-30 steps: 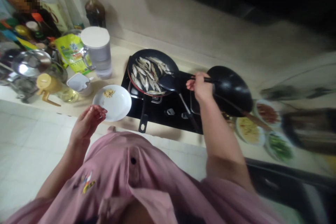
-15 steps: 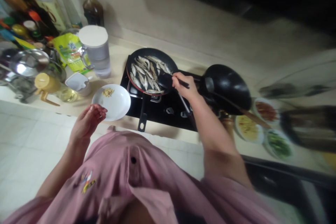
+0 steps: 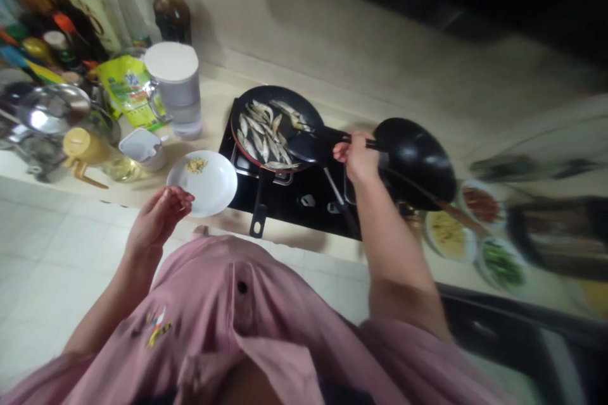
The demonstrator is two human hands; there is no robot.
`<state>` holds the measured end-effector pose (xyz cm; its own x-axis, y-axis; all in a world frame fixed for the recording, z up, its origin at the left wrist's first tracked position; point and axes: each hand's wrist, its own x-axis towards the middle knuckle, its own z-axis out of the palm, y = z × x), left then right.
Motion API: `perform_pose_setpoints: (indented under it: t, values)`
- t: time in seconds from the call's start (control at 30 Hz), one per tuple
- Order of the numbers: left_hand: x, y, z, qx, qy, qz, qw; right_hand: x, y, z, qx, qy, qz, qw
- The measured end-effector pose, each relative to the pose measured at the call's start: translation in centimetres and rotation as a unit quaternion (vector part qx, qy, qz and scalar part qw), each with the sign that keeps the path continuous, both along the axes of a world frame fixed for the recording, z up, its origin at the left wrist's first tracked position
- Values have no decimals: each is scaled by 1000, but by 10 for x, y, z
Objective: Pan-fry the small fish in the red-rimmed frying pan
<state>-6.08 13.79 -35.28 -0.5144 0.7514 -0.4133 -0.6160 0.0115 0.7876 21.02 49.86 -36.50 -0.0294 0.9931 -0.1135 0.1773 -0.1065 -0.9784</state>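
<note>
The right hand (image 3: 360,155) pinches dark chopsticks (image 3: 373,143) between closed fingers above the stove (image 3: 289,209); whether their tips touch anything cannot be made out. They point toward the right rim of the frying pan (image 3: 280,93), where the dark head of a spatula (image 3: 304,147) rests, its handle slanting to the stove's near edge. The small fish (image 3: 257,140) lie in this pan, toward the stove's far left corner: slender, silvery, some tinged yellow-brown, most slanting side by side, a few along the far right rim, one along the near rim. The left hand (image 3: 159,212), fingers curled and bunched toward the thumb, is at the near left rim of a white plate (image 3: 213,183); whether it pinches something cannot be told.
</note>
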Motion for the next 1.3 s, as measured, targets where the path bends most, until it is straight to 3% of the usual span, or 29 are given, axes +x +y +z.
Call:
perform_pose_setpoints:
  t: [0.27,0.47,0.57,0.67,0.73,0.83,0.93,1.07,1.17,1.3]
  values:
    - [0,7,1,-2,-1,-16,1000,13,-11,16,112,-86,54,989]
    - [-1,5,0,-2,-4,-14,1000,17,-23,22,246,-224,158,930]
    - [-2,5,0,-2,-4,-11,1000,14,-22,22,259,-262,238,898]
    - [-2,5,0,-6,-5,-14,1000,7,-15,16,252,-280,277,884]
    - [-2,5,0,-6,-6,-14,1000,2,-7,10,239,-267,271,893]
    - [-2,4,0,-6,-6,-13,1000,-6,3,-1,188,-186,205,942]
    - [-1,2,0,-3,-4,-8,1000,-13,8,-8,95,-79,112,986]
    - [-2,0,-1,1,-3,-5,1000,-12,7,-7,-18,-23,20,999]
    - [-3,1,-1,1,-5,-8,1000,-3,4,2,-11,-33,0,999]
    - [-3,3,-2,-3,-6,-23,1000,8,-4,13,81,-102,62,990]
